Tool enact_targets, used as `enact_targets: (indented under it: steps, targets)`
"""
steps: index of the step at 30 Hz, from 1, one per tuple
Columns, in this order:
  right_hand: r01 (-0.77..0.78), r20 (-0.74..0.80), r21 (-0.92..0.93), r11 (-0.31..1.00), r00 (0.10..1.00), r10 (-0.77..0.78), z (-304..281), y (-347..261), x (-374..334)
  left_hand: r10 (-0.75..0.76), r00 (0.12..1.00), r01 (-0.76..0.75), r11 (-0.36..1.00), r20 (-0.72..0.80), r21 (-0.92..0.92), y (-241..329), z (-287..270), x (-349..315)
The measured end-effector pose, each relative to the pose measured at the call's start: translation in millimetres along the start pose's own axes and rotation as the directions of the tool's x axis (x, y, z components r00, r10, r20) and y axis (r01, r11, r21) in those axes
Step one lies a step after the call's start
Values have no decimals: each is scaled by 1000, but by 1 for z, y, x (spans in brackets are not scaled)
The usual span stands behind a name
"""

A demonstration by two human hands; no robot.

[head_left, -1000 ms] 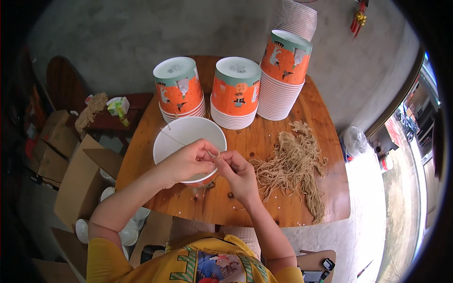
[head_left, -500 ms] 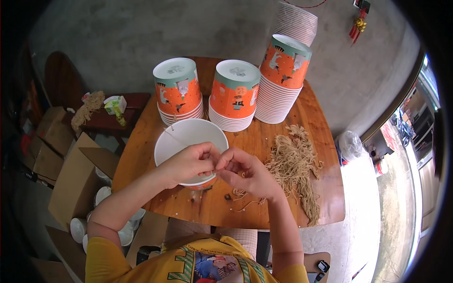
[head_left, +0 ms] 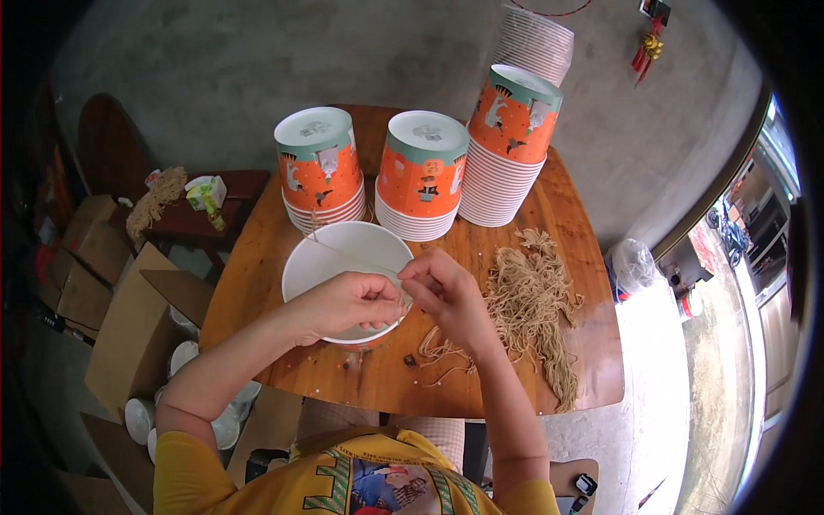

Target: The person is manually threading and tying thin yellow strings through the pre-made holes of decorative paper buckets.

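A paper bucket (head_left: 319, 262), white inside with orange showing below its rim, stands mouth up before me on the table. A thin beige cord (head_left: 343, 251) stretches over its mouth from the far left rim, where a short tuft sticks up. At the bucket's right rim my left hand (head_left: 356, 305) is closed, its fingertips pinched on the cord's end by the rim. Just right of it, my right hand (head_left: 445, 294) pinches the cord between thumb and forefinger. A heap of loose beige cords (head_left: 536, 300) lies to the right of my right hand.
Upside-down stacks of orange and green buckets, a left stack (head_left: 319, 167), a middle stack (head_left: 422, 176) and a taller right stack (head_left: 511, 142), stand along the far side of the wooden table (head_left: 592, 369). An open cardboard box (head_left: 129, 335) holding white buckets sits at left.
My right hand has risen slightly and drawn away from the left hand, which has turned with its fingers curled closer. The cord over the bucket shows more clearly.
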State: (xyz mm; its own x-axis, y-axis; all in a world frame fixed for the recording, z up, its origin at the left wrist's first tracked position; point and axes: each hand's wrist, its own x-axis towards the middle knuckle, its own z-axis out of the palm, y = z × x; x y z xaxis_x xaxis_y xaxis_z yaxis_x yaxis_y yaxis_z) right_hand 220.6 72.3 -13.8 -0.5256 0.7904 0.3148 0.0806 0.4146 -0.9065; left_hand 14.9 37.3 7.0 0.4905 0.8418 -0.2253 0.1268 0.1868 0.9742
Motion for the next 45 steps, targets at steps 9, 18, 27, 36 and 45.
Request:
enact_targets:
  steps: [9,18,27,36,45]
  targets:
    - [147,-74,-41,988,986,-149,-6,-2,-27,-47,998,47,999,-41,2,4,4,1]
    - [149,-89,-244,958,981,-175,0,-5,-31,-34,998,37,998,-53,60,6,7,3]
    - [57,-189,-25,998,980,-61,22,-5,-40,-23,1000,23,998,0,-62,2,3,7]
    - [27,-305,-4,1000,952,-27,34,-1,-47,-83,996,88,957,28,-278,4,2,5]
    - [32,-255,-110,993,965,-59,27,-3,-49,-59,998,66,953,32,-295,2,-1,2]
